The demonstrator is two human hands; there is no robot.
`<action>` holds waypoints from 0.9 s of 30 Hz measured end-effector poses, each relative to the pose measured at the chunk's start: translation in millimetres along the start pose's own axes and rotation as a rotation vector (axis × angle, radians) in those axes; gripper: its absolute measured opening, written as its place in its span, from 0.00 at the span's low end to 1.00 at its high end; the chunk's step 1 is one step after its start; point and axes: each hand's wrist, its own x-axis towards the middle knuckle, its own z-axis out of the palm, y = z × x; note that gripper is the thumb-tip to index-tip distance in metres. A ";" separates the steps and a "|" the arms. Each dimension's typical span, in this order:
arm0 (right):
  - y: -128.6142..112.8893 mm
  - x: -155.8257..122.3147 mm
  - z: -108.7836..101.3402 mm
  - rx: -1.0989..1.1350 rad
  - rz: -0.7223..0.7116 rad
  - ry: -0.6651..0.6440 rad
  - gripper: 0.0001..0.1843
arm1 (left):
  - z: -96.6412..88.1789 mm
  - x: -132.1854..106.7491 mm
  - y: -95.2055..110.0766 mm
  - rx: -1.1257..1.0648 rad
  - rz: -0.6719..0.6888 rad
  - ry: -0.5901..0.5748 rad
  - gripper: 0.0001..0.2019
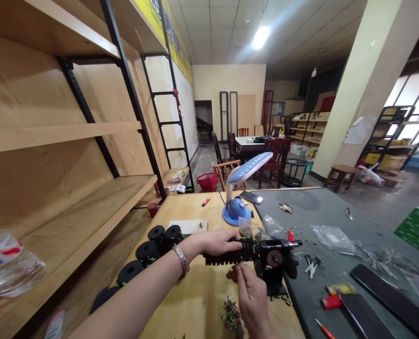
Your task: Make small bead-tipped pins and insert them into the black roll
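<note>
While left hand [219,242] closes its fingers round a black ribbed bar [230,257] held level above the desk [195,292], right hand [252,296] just beneath, fingertips pinched, anything between them too small to tell, bar's end seated in black clamp [278,264], coloured beads [232,314] near, blue lamp [235,207] behind.

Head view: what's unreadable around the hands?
- Head view: whatever the right hand pinches; too small, covered by its fingers.
- Head view: top of the black ribbed bar; under the left hand.
- Head view: pile of multicoloured beads; blurred, too small to tell apart.
- Head view: yellow wall banner lettering; cut by the top edge.
</note>
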 end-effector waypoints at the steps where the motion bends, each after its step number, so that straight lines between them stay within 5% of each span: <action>1: 0.0 0.0 0.3 0.002 0.005 0.000 0.21 | 0.2 -0.5 2.6 0.010 -0.002 0.005 0.17; 9: -4.1 1.0 1.0 0.093 0.105 0.000 0.23 | 7.4 -12.2 16.9 0.044 -0.032 0.120 0.18; 17: -9.9 2.2 -1.1 0.150 0.150 -0.008 0.24 | 2.3 -9.3 4.0 -0.030 0.127 0.048 0.18; 23: -15.0 4.9 -1.4 0.175 0.146 0.010 0.25 | 2.1 -4.6 -6.3 -0.067 0.086 0.068 0.24; 27: -12.9 4.2 0.9 0.187 0.154 0.007 0.25 | 2.3 -3.7 -5.4 -0.057 0.094 0.074 0.17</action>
